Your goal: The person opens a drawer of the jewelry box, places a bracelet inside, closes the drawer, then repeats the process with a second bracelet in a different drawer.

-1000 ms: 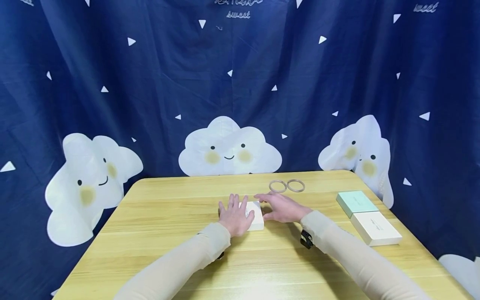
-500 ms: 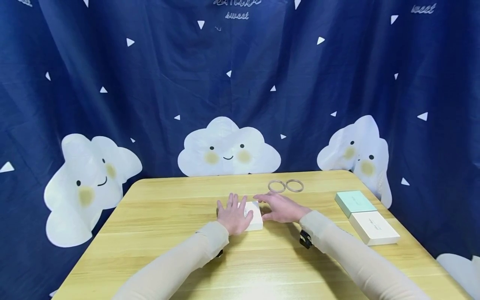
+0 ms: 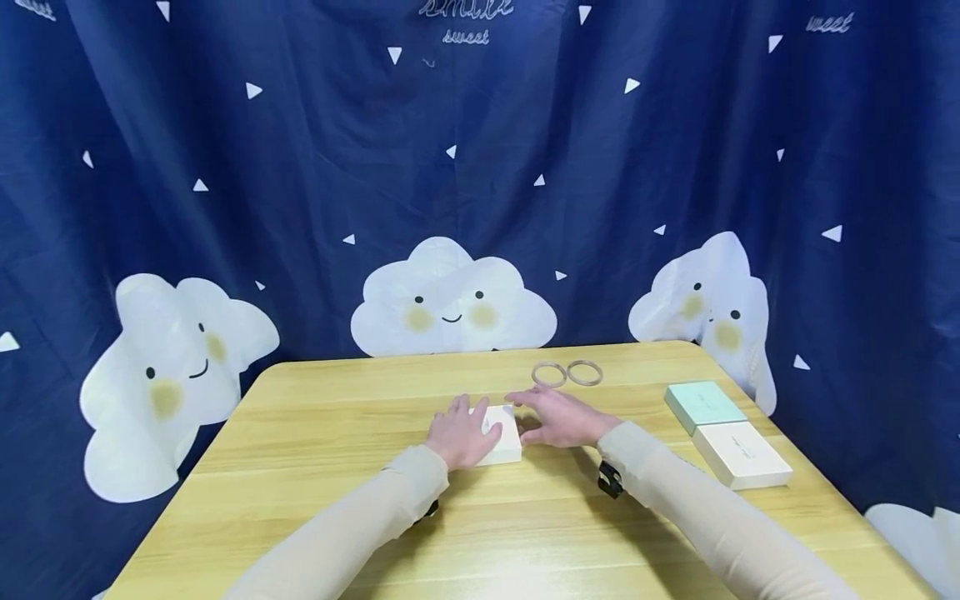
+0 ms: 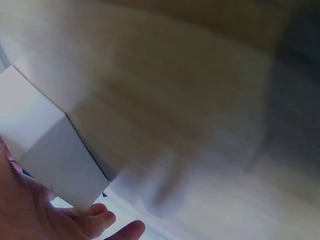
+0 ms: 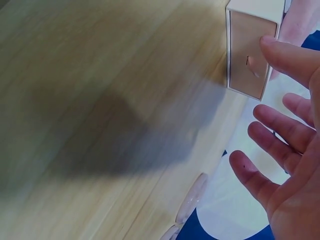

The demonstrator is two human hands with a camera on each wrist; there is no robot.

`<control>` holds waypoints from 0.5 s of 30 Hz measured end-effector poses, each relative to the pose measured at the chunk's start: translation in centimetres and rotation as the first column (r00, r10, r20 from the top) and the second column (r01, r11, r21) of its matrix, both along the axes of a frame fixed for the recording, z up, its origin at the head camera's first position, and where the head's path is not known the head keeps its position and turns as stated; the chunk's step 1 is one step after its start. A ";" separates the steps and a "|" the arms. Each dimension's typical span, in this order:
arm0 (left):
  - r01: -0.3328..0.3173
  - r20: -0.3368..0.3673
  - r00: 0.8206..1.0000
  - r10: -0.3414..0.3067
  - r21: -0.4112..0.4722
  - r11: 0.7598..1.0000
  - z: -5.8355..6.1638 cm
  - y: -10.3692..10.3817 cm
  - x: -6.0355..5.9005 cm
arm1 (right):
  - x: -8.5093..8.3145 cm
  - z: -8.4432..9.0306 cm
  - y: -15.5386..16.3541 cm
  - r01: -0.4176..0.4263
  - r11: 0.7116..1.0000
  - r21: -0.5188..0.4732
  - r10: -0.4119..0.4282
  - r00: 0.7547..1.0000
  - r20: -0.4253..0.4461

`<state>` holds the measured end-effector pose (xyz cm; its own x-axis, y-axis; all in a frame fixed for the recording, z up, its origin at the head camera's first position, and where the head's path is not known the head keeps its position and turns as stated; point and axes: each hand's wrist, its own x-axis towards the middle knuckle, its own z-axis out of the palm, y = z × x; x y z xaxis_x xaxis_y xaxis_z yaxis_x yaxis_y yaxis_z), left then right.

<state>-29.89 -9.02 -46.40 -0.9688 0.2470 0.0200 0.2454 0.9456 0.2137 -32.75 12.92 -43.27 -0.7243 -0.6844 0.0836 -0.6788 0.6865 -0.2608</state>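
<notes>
Worktop: wooden table point(image 3: 300, 433), pale yellow grain, far corners rounded. White box point(image 3: 507, 446) lying flat, roughly midway between left and right edges; its tan end panel faces the right edge. Two thin rings point(image 3: 567, 372) flat side by side near the far edge, right of centre. By the right edge I note a mint box point(image 3: 705, 402), touching a cream box point(image 3: 742, 454) on its nearer side.

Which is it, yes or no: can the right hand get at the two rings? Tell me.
Likely yes: the right hand is beside the white box, and the two rings lie just beyond that hand, with nothing visible in the way.
</notes>
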 end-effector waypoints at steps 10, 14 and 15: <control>0.019 -0.119 0.992 -0.036 -0.141 0.990 0.7 -0.4 -0.6 | 0.3 0.0 0.3 0.000 1.000 -0.012 0.000 1.000 0.014; 0.025 -0.132 0.990 -0.048 -0.168 0.985 0.8 -0.5 -0.8 | 0.3 0.1 0.3 0.008 1.000 -0.010 -0.008 1.000 0.007; 0.027 -0.135 0.990 -0.050 -0.169 0.985 0.8 -0.5 -0.8 | 0.3 0.2 0.3 0.011 1.000 -0.008 -0.011 1.000 0.005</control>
<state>-30.70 -9.55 -45.56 -0.9492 0.2952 0.1086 0.2985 0.9543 0.0158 -32.40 13.20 -43.06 -0.7325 -0.6754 0.0852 -0.6695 0.6920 -0.2700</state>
